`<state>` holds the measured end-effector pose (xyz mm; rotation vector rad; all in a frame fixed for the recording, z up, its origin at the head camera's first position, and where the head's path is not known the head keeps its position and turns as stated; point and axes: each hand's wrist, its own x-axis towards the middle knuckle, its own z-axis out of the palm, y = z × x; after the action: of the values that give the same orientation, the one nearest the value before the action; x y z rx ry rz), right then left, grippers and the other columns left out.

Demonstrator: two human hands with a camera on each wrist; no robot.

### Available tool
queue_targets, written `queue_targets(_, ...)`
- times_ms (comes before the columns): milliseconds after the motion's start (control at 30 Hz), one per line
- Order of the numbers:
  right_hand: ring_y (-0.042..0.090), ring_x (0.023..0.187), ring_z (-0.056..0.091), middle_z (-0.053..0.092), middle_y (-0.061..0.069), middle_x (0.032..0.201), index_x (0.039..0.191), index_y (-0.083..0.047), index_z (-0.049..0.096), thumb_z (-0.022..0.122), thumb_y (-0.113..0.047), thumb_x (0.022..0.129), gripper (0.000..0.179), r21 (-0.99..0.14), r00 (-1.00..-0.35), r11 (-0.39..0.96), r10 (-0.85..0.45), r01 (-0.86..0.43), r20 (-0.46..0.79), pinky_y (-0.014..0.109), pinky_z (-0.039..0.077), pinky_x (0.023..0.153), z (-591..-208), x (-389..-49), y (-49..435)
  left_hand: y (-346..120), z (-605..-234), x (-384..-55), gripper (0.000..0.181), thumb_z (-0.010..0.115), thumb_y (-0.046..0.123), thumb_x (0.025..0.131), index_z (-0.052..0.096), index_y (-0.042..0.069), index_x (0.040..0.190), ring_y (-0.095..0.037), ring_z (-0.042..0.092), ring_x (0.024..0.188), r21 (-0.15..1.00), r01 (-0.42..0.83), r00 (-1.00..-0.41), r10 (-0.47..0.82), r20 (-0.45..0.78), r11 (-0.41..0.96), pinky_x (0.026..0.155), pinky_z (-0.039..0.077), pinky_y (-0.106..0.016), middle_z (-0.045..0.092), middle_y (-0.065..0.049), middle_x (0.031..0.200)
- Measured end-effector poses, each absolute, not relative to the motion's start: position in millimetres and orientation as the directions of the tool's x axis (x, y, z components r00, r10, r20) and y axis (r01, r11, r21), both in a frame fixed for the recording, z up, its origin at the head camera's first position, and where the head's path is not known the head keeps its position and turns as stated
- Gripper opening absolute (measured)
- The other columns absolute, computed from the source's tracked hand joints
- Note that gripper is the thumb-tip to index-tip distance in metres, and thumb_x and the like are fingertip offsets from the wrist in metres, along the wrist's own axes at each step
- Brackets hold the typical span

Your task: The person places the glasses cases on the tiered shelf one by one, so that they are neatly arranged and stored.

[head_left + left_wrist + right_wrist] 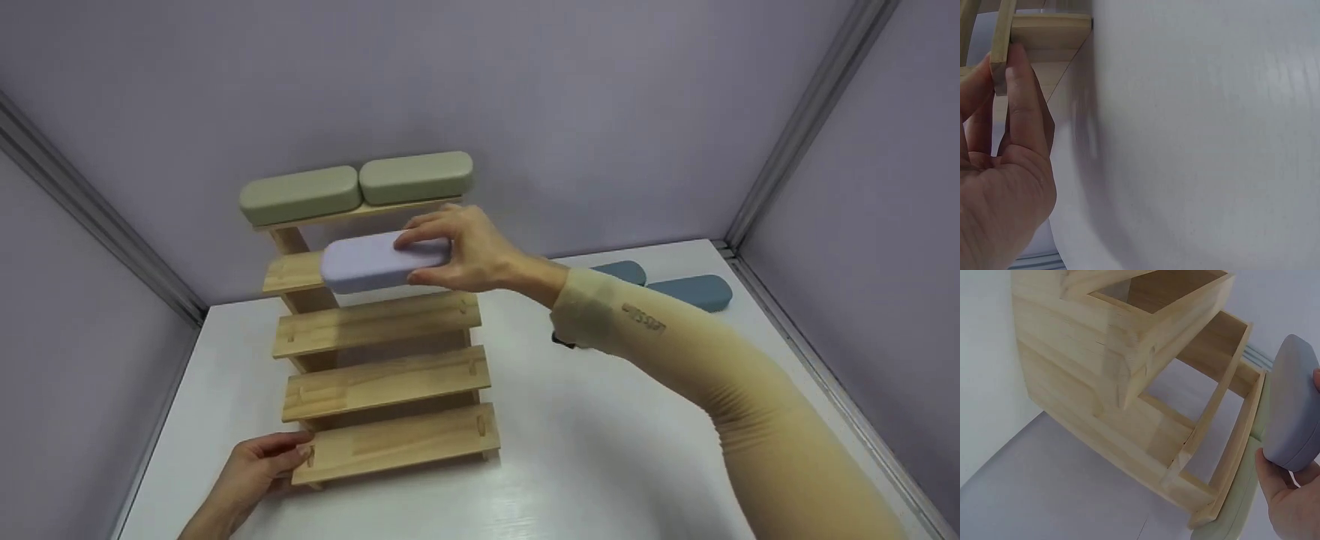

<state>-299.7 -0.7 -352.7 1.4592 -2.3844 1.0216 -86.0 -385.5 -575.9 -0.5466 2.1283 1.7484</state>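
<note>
In the head view my right hand grips a lavender rounded case by its right end, thumb below and fingers over the top. The case overlaps the second step from the top of a tiered wooden rack. In the right wrist view the lavender case shows at the right edge, beside the rack's upper tiers. My left hand pinches the left end of the lowest step, thumb on top. The left wrist view shows those fingers around the board's edge.
Two green rounded cases lie end to end on the top step. Two blue cases lie at the table's back right, partly behind my right sleeve. The rack stands on a white table with grey walls around it.
</note>
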Motion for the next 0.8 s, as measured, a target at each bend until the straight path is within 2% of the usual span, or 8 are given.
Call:
queue_targets(167, 0.028, 0.134, 0.072, 0.082, 0.005, 0.138, 0.134, -0.017, 0.083, 0.089, -0.033, 0.09, 0.047, -0.428, -0.502, 0.328, -0.766, -0.842, 0.401, 0.044, 0.048, 0.122, -350, -304, -47, -383, -576, -86, 0.029, 0.08, 0.014, 0.106, 0.082, 0.009, 0.134, -0.005, 0.074, 0.09, 0.856, -0.488, -0.873, -0.069, -0.484, 0.173, 0.075, 0.064, -0.024, 0.082, 0.012, 0.102)
queue_targets(333, 0.024, 0.133, 0.072, 0.08, 0.002, 0.144, 0.137, -0.019, 0.082, 0.088, -0.034, 0.091, 0.049, -0.467, -0.558, 0.372, -0.746, -0.802, 0.364, 0.038, 0.049, 0.115, -352, -311, -82, -381, -577, -85, 0.034, 0.08, 0.017, 0.106, 0.079, 0.007, 0.138, -0.005, 0.073, 0.087, 0.86, -0.473, -0.88, -0.058, -0.471, 0.191, 0.073, 0.062, -0.023, 0.081, 0.012, 0.101)
queue_targets(433, 0.024, 0.131, 0.071, 0.078, 0.001, 0.148, 0.14, -0.021, 0.081, 0.088, -0.035, 0.092, 0.051, -0.483, -0.593, 0.406, -0.731, -0.776, 0.337, 0.038, 0.048, 0.112, -353, -315, -93, -381, -577, -82, 0.033, 0.08, 0.016, 0.106, 0.079, 0.007, 0.138, -0.004, 0.071, 0.085, 0.855, -0.48, -0.877, -0.071, -0.476, 0.193, 0.071, 0.061, -0.022, 0.081, 0.012, 0.1)
queue_targets(800, 0.02, 0.14, 0.069, 0.076, -0.002, 0.151, 0.142, -0.022, 0.079, 0.088, -0.033, 0.095, 0.049, -0.486, -0.627, 0.455, -0.726, -0.746, 0.284, 0.036, 0.047, 0.123, -365, -313, -112, -383, -575, -78, 0.031, 0.08, 0.017, 0.106, 0.081, 0.009, 0.136, -0.004, 0.072, 0.088, 0.854, -0.482, -0.875, -0.062, -0.479, 0.197, 0.073, 0.062, -0.023, 0.081, 0.013, 0.101)
